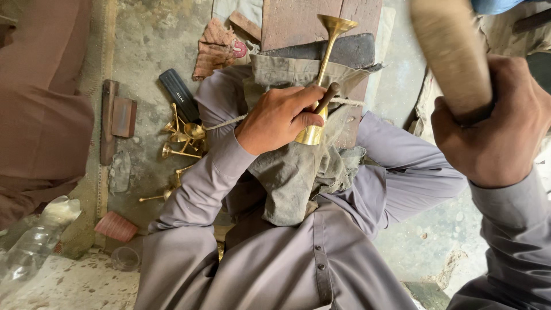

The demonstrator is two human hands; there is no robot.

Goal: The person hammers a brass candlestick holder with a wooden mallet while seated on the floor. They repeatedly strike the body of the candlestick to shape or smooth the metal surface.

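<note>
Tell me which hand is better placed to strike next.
Right hand: it grips the thick wooden mallet handle, raised above the work. Left hand is busy pinning the flared brass horn-shaped piece and a dark tool against the grey cloth.

Both hands closed, arms in grey sleeves.

Reaching forward with left hand [281, 117] low over the lap, fingers curling inward, thumb pressing across, wrist bending slightly down. Holding right hand [496, 129] raised close to the camera, fingers wrapping in a tight fist, knuckles facing left, forearm angling up from lower right.
</note>
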